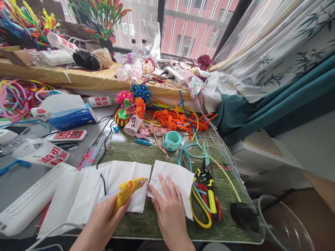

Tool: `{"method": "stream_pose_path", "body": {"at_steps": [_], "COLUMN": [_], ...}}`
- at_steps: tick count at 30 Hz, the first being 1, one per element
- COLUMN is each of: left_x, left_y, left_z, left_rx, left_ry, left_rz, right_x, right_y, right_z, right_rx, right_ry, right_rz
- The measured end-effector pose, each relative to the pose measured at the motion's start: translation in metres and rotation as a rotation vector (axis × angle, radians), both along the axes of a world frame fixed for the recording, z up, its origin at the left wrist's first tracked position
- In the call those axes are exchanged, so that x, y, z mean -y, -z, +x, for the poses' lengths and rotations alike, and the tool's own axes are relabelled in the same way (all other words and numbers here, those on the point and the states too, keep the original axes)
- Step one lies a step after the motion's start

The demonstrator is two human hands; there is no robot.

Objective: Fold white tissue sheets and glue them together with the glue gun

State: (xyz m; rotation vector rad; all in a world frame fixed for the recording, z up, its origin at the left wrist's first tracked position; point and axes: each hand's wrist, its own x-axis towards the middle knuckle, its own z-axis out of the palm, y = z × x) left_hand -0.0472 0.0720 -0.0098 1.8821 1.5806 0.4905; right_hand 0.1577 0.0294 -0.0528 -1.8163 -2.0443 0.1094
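My left hand (pixel 104 213) is wrapped round the handle of a yellow hot glue gun (pixel 128 190), with a pale glue stick in its back end. The nozzle points right, at the gap between two white paper sheets. The left sheet (pixel 131 169) lies under the glue gun. My right hand (pixel 169 207) rests flat on the right sheet (pixel 181 174), fingers stretched out. Its index fingertip is close to the nozzle; whether they touch I cannot tell. Right of that sheet lie yellow-and-black pliers (pixel 211 191) and a yellow-handled tool (pixel 205 223).
Beyond the papers stand a turquoise round pot (pixel 172 140) and a pile of orange pipe cleaners (pixel 170 118). A black cord (pixel 104 153) runs along the left. A clear plastic cup (pixel 282 223) lies at the right edge. A tissue box (pixel 72 116) sits back left.
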Motion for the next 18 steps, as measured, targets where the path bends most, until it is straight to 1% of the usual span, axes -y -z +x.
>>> {"method": "stream_pose_path", "body": {"at_steps": [3,5,9,13,18], "left_x": [0.002,0.003,0.009,0.018,0.028], "left_y": [0.01,0.014,0.011,0.006,0.012], "left_z": [-0.009,-0.013,-0.013,-0.01,-0.011], "left_rx": [-0.023,-0.022,-0.005,0.022,0.056], "left_ry": [0.053,0.074,0.074,0.005,-0.015], "left_rz": [-0.021,-0.032,-0.026,0.004,0.025], "right_x": [0.0,0.0,0.0,0.0,0.0], "right_y": [-0.002,-0.003,-0.004,-0.004,-0.005], "right_z": [0.0,0.0,0.0,0.0,0.001], "right_rx": [-0.003,-0.007,-0.012,-0.016,-0.014], "right_ry": [0.001,0.003,0.0,-0.008,-0.008], "right_rz": [-0.002,-0.007,-0.021,-0.034,-0.042]}}
